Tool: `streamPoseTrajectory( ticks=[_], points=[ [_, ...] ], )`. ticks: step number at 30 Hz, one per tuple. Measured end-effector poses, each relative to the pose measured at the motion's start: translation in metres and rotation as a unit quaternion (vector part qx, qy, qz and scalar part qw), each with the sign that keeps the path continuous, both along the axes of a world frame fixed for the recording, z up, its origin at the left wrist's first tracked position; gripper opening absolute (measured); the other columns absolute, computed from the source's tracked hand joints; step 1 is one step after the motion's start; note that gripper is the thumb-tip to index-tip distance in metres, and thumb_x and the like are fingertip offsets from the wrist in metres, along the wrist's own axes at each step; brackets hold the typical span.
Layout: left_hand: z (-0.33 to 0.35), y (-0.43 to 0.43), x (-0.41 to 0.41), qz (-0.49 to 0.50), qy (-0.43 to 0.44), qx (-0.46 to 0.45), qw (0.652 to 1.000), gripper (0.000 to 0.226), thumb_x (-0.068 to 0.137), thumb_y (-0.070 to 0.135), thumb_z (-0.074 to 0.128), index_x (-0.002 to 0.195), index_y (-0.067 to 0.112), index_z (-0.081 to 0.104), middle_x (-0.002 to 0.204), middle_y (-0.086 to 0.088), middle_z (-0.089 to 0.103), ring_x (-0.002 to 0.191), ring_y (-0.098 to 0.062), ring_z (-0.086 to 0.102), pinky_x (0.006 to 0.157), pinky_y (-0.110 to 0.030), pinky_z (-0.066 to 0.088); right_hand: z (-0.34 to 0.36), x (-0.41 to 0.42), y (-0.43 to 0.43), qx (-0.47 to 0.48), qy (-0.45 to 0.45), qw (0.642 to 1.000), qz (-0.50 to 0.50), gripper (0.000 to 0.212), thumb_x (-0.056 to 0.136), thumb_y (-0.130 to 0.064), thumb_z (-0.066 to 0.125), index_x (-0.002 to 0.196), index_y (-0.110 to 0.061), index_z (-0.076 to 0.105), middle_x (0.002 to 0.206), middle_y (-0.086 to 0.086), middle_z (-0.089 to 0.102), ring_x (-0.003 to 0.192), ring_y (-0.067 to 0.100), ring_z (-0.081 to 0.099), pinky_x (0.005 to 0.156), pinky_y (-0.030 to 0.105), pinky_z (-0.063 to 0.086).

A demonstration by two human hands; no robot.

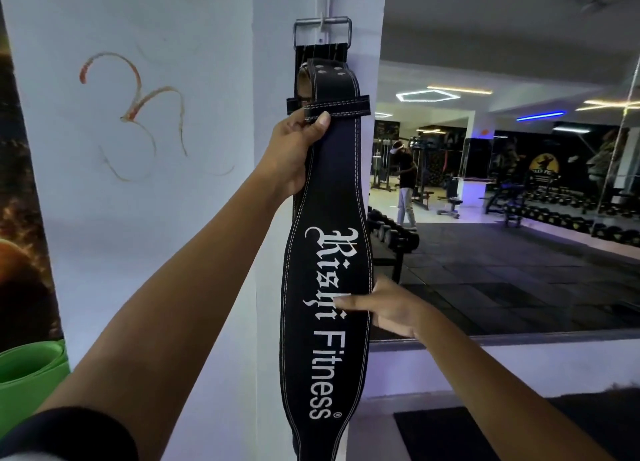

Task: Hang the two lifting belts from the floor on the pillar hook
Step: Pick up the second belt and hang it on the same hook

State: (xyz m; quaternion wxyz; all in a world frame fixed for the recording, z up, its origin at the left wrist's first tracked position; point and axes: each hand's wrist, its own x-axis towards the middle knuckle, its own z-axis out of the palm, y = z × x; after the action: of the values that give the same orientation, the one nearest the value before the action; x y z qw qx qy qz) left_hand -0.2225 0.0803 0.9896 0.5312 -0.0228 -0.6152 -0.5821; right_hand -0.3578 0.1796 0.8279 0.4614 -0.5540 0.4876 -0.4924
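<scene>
A black lifting belt (332, 197) with white "Rishi Fitness" lettering hangs down the front of the white pillar (270, 62). A steel buckle (343, 21) at the top sits over the pillar hook (322, 22). The belt's holed end curls over just under the buckle, above a stitched keeper loop. My left hand (294, 152) grips the belt's left edge right below that loop, thumb on the front. My right hand (388, 308) holds the right edge halfway down, thumb across the lettering. A dark stitched strip shows behind the left edge; I cannot tell if it is a second belt.
A wall mirror (519, 190) to the right reflects the gym floor, a person and machines. A dumbbell rack (393, 235) stands just right of the pillar. A rolled green mat (31, 367) lies at lower left, and a black floor mat (446, 433) at lower right.
</scene>
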Motion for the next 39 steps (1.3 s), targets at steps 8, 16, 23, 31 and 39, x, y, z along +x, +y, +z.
streamPoseTrajectory(
  ticks=[8,16,23,31,39],
  points=[
    [0.011,-0.003,0.001,0.0,0.012,-0.006,1.0,0.014,0.094,0.006,0.05,0.096,0.009,0.063,0.076,0.001,0.075,0.075,-0.015,0.071,0.075,-0.033,0.059,-0.043,-0.014,0.0,0.031,-0.033,0.999,-0.009,0.033,0.079,0.012,0.06,0.101,-0.011,0.067,0.097,0.002,0.076,0.094,0.016,0.071,0.082,0.028,0.057],
    [0.001,-0.011,-0.006,0.009,0.012,-0.003,1.0,0.013,0.093,0.004,0.05,0.095,0.009,0.062,0.074,0.003,0.075,0.072,-0.011,0.071,0.072,-0.028,0.059,0.058,-0.001,0.0,-0.142,-0.078,0.982,-0.101,0.023,0.086,-0.003,0.056,0.099,-0.021,0.059,0.091,-0.011,0.064,0.068,-0.006,0.06,0.086,0.02,0.04],
    [-0.019,-0.017,-0.006,0.004,-0.027,-0.004,1.0,0.014,0.094,0.007,0.049,0.096,0.01,0.062,0.082,-0.002,0.073,0.075,-0.014,0.07,0.073,-0.03,0.059,0.124,0.011,-0.018,-0.228,-0.117,0.951,-0.171,0.009,0.082,-0.007,0.065,0.089,-0.012,0.065,0.081,0.004,0.069,0.058,0.011,0.066,0.06,0.025,0.058],
    [-0.029,-0.019,-0.004,0.009,-0.05,0.004,0.999,0.015,0.093,0.008,0.05,0.099,0.012,0.063,0.094,-0.007,0.07,0.083,-0.019,0.07,0.073,-0.031,0.058,0.165,0.018,-0.034,-0.176,-0.157,0.947,-0.218,0.033,0.081,-0.034,0.067,0.097,-0.006,0.06,0.108,0.017,0.063,0.094,0.033,0.067,0.079,0.048,0.058],
    [-0.039,-0.016,0.006,-0.052,-0.123,0.006,0.991,0.02,0.094,0.006,0.046,0.104,0.013,0.062,0.094,-0.003,0.071,0.084,-0.013,0.071,0.073,-0.027,0.058,0.199,0.022,-0.047,-0.117,-0.121,0.959,-0.228,0.035,0.084,-0.019,0.064,0.116,-0.004,0.06,0.116,0.017,0.067,0.093,0.033,0.067,0.074,0.044,0.057]
  ],
)
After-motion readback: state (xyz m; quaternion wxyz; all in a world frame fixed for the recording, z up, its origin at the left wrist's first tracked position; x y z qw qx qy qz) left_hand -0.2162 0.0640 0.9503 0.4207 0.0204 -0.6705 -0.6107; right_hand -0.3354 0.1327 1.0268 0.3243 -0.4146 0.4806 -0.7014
